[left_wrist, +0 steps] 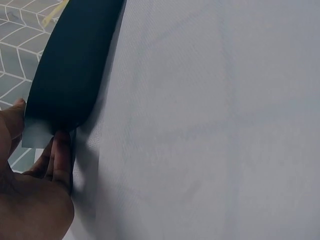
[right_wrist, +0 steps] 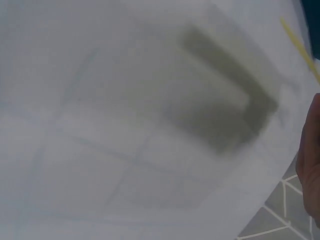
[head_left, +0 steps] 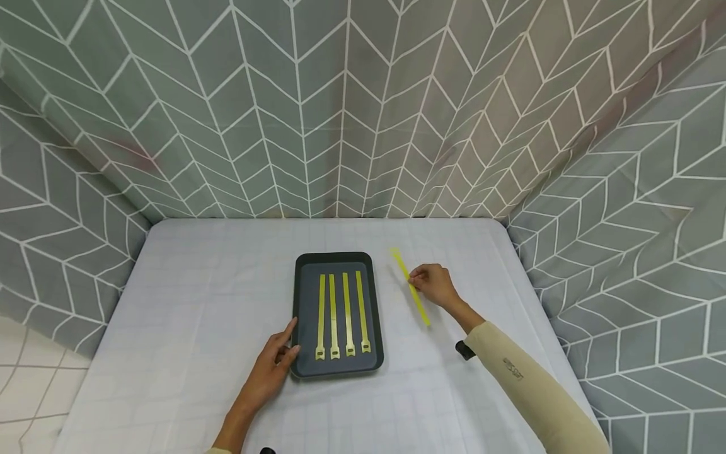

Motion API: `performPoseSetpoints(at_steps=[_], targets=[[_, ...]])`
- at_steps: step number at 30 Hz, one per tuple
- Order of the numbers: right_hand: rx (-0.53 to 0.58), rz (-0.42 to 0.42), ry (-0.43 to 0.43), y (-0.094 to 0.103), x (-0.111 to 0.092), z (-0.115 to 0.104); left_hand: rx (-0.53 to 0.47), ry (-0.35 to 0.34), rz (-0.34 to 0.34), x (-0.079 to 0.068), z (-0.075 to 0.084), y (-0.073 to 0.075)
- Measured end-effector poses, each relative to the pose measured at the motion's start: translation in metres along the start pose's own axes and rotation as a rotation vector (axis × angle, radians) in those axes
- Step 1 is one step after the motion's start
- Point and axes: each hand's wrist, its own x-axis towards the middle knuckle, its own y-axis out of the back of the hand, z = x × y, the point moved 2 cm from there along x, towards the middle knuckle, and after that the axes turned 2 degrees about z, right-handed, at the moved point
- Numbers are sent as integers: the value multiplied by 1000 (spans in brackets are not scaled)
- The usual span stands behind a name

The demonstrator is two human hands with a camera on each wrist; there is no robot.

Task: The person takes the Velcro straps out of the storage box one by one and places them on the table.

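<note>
My left hand [head_left: 268, 372] grips the near-left edge of a dark grey tray [head_left: 338, 372], thumb over the rim and fingers along the outer side. Several yellow cable ties [head_left: 333, 315] lie side by side in the tray, slotted heads towards me. To the right of the tray, my right hand [head_left: 433, 284] pinches another yellow cable tie [head_left: 420, 305] near its middle, slanted over the table. In the left wrist view, the left fingers [left_wrist: 61, 155] meet the tray's dark outer wall [left_wrist: 75, 65]. The right wrist view catches part of the right hand [right_wrist: 311, 160] and the held tie [right_wrist: 297, 44].
A white cloth covers the table [head_left: 198, 302] under the tray. Grey curtains [head_left: 340, 126] with white zigzag lines hang behind it and on both sides. Pale floor tiles [head_left: 34, 378] show at lower left.
</note>
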Motion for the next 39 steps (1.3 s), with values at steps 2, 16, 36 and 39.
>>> performPoseSetpoints(at_steps=[2,16,36,39], targets=[[28,-6,-43,1,-2,6,2,-3,-3,1,0,-1],[76,-11,-240,9,-12,46,-13,-15,-13,3,1,0],[-32,38,-228,13,-16,59,-22,-20,-5,3,1,0],[-46,48,-229,12,-18,60,-8,-16,-4,3,2,-1]])
